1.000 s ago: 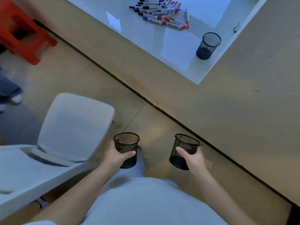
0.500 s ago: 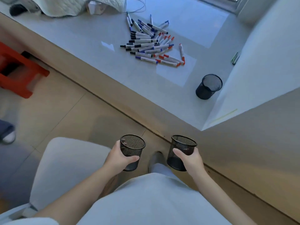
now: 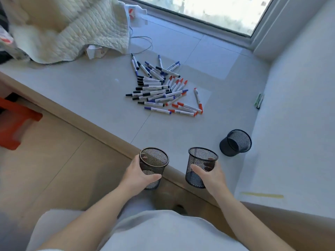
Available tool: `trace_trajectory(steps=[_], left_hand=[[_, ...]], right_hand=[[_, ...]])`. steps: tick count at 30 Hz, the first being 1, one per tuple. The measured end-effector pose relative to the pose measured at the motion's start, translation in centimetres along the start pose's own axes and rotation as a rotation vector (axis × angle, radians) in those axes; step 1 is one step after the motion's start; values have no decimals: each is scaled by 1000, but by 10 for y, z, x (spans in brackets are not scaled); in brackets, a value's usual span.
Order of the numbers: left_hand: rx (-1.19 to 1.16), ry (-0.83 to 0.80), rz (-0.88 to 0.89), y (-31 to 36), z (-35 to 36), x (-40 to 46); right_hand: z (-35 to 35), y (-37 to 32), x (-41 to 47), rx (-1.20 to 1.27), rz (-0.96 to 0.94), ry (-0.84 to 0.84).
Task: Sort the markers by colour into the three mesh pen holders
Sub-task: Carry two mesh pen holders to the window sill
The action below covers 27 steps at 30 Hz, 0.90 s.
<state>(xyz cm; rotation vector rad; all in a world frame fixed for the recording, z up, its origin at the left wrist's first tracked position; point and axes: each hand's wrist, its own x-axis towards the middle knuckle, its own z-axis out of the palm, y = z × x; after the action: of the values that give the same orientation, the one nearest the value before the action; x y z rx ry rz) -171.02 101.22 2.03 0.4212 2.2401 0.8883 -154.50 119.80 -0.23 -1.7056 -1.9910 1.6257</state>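
I see my left hand (image 3: 137,175) wrapped around one black mesh holder (image 3: 153,166) and my right hand (image 3: 211,175) gripping a second mesh holder (image 3: 200,166), both upright, held apart over the edge of the pale ledge (image 3: 90,91), and both look empty through the mesh. A third holder (image 3: 235,143) stands on the ledge just beyond my right hand, tilted in this view, also with nothing in it. The markers (image 3: 161,89), black, blue and red capped, lie in a loose heap farther back on the ledge, none in any holder.

home room, tiled bay window ledge (image 3: 101,91), quilted blanket (image 3: 76,29), orange stool (image 3: 16,124), wood-look floor (image 3: 54,160)
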Motion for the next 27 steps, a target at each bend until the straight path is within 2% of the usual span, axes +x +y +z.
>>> trace_trajectory(steps=[8,10,13,16,21,27], left_hand=[[207,-358,150,37,-43,118],[196,-429,170,50,-44,140],[189,-474,191,70,-37,168],[199,-537,220,93,-19,189],[235,-549,389,151,24,214],[128,-505,380,208,86,251]], right_hand=[[44,-45,29,190,158,226],[51,-54,32,260,191,287],[55,-65,37,370,205,364],[41,-78,44,447,131,416],[-19,-102,75,434,5,555],[-99,-103,140,407,-53,626]])
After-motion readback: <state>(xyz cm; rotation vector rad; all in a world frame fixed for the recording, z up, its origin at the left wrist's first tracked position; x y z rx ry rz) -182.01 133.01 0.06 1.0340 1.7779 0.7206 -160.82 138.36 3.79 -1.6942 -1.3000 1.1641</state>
